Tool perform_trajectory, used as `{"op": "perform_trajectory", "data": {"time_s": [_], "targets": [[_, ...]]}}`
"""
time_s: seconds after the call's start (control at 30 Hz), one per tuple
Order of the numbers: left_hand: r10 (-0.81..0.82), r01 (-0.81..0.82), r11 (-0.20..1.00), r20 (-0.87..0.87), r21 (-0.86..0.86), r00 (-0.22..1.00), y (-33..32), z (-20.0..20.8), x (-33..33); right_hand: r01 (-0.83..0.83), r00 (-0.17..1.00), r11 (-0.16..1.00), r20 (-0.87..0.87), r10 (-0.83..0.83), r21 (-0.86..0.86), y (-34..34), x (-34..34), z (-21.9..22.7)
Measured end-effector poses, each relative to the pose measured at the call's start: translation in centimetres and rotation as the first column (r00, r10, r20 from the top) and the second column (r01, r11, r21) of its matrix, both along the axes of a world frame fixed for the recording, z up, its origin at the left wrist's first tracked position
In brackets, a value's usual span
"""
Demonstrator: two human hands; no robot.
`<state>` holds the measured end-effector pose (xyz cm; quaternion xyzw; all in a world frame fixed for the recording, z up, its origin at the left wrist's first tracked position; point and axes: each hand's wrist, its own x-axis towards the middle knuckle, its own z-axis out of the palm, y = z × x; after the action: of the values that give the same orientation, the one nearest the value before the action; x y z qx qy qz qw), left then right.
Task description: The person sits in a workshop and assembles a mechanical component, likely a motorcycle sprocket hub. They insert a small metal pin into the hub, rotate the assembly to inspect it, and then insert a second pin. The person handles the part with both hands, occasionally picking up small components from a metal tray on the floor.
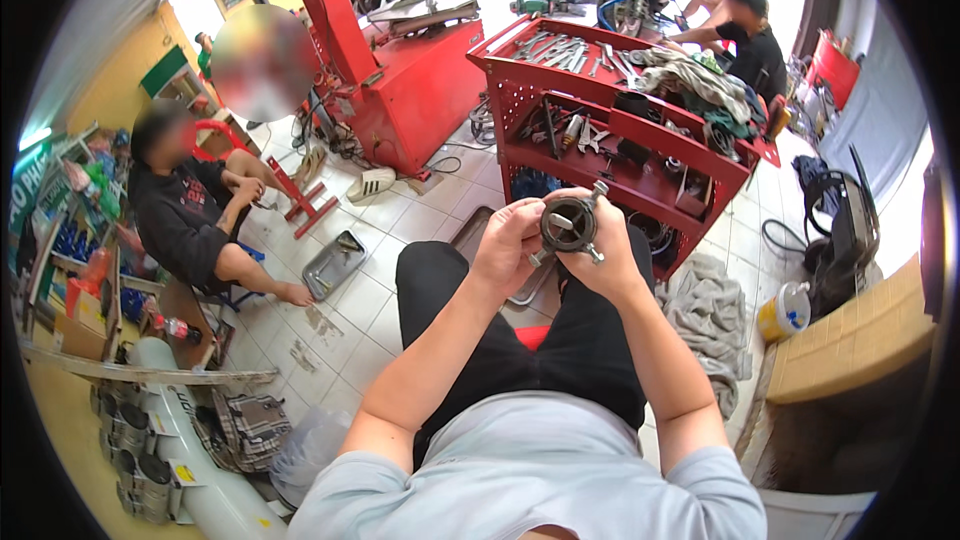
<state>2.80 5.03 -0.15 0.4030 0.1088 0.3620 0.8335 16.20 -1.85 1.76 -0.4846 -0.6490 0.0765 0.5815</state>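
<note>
We are holding a metal ring up between our knees, left hand pinching its left edge, right hand gripping it from behind; we should probably be keeping both grips firm, clear of the jutting bolts

Left grip, right grip, holding metal ring

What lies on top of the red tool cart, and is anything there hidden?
On top of the red tool cart, metal wrenches are spread over the left part and crumpled cloths are heaped toward the right. Anything beneath the cloths is covered and cannot be seen.
</note>
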Motion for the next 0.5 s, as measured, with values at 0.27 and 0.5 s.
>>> {"op": "perform_trajectory", "data": {"time_s": [0.27, 0.5], "targets": [[-0.069, 0.066, 0.994, 0.030, 0.088, 0.997, -3.6, 2.2, -2.6, 0.037, 0.899, 0.965, 0.414, -0.146, 0.259, -4.8, -1.5, 3.5], [-0.247, 0.251, 0.966, -0.073, 0.053, 0.966, -3.4, 1.1, -2.9, 0.026, 0.878, 0.977, 0.462, -0.123, 0.210, -5.8, -0.7, 3.0]]}}
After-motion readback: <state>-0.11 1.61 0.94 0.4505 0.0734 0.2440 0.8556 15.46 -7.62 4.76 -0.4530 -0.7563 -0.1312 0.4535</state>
